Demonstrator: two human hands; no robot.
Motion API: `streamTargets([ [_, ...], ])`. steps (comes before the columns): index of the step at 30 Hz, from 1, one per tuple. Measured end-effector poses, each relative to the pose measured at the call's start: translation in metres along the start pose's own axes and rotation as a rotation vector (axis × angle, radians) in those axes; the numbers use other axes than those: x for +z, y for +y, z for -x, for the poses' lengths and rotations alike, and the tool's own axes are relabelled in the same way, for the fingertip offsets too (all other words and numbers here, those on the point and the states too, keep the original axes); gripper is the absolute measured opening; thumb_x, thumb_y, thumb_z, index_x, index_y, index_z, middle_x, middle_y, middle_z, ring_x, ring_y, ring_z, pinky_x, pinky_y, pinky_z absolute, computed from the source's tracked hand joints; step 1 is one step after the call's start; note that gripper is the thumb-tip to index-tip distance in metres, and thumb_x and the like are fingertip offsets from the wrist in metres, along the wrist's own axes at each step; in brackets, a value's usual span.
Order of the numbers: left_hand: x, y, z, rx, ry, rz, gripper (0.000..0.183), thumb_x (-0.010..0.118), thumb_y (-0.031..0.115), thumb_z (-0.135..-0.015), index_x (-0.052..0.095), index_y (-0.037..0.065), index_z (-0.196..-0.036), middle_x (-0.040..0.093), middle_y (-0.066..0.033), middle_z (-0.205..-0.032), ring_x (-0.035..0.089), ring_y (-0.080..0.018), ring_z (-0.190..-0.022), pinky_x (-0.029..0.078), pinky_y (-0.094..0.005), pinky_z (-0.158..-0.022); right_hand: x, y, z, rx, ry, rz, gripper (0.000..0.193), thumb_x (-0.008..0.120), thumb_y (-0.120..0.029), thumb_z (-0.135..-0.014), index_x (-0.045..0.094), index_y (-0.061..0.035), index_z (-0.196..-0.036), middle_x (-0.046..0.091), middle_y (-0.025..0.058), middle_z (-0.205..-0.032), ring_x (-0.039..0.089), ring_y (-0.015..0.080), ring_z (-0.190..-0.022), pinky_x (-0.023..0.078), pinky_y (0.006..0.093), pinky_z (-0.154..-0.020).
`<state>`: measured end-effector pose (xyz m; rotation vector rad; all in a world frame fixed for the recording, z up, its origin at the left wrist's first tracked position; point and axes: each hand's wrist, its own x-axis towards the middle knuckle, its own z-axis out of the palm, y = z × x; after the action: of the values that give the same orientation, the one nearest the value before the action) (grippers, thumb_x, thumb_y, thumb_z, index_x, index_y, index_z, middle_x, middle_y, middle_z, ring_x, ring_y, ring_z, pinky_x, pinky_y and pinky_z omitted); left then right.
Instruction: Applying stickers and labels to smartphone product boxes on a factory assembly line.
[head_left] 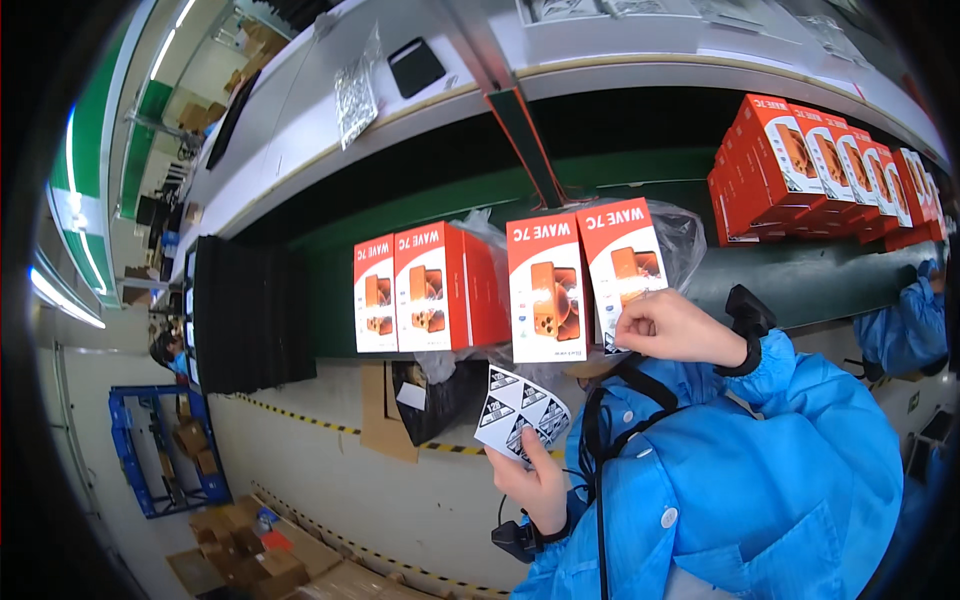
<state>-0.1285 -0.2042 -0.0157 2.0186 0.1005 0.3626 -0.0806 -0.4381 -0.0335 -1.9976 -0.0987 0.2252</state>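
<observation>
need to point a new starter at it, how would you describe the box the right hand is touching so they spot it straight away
Start at the dark green conveyor belt and find the four upright red and white boxes near its front edge. Take the rightmost box, with a clear plastic bag behind it. Unlike its three neighbours, it has the right hand pinching at its lower front face, while the left hand holds a sheet of black and white stickers below.
</observation>
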Motion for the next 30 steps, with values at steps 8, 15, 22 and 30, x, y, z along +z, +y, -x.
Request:
streamTargets([
  [8, -0.001, -0.011, 0.002, -0.008, -0.142, -0.049, 0.035, 0.055, 0.006, -0.089, 0.045, -0.011, -0.119, 0.064, -0.0196, -0.094, 0.065, -0.0219, -0.080, 0.051, -0.0307, -0.067, 0.004, 0.005, -0.008, -0.012, -0.030, 0.176, 0.013, 0.063, -0.014, -0.077, 0.064, -0.0008, -0.077, 0.059, 0.0100, -0.063, 0.058, 0.0228, -0.057, 0.045, 0.0333, -0.055],
  [15, 0.005, -0.011, -0.006, 0.003, -0.182, -0.048, 0.030, 0.055, 0.005, -0.089, 0.047, -0.010, -0.114, 0.065, -0.0193, -0.091, 0.066, -0.0206, -0.078, 0.051, -0.0295, -0.066, 0.006, 0.003, -0.009, 0.010, -0.032, 0.181, 0.013, 0.062, -0.014, -0.077, 0.064, -0.0011, -0.076, 0.058, 0.0111, -0.062, 0.059, 0.0269, -0.058, 0.045, 0.0367, -0.057],
  [22, 0.009, -0.009, -0.009, 0.006, -0.189, -0.050, 0.030, 0.055, 0.005, -0.089, 0.047, -0.011, -0.113, 0.065, -0.0197, -0.090, 0.066, -0.0215, -0.078, 0.051, -0.0302, -0.066, 0.005, -0.001, -0.009, 0.036, -0.038, 0.185, 0.011, 0.062, -0.012, -0.077, 0.064, -0.0010, -0.076, 0.058, 0.0116, -0.061, 0.059, 0.0273, -0.057, 0.045, 0.0361, -0.056],
  [30, 0.016, -0.004, -0.009, -0.006, -0.151, -0.011, 0.023, 0.057, 0.005, -0.087, 0.053, -0.007, -0.106, 0.063, -0.0203, -0.087, 0.066, -0.0303, -0.075, 0.050, -0.0339, -0.064, 0.010, 0.007, -0.007, -0.095, 0.028, 0.275, 0.020, 0.068, -0.014, -0.075, 0.053, -0.0006, -0.075, 0.056, 0.0114, -0.066, 0.057, 0.0235, -0.056, 0.044, 0.0326, -0.054],
])
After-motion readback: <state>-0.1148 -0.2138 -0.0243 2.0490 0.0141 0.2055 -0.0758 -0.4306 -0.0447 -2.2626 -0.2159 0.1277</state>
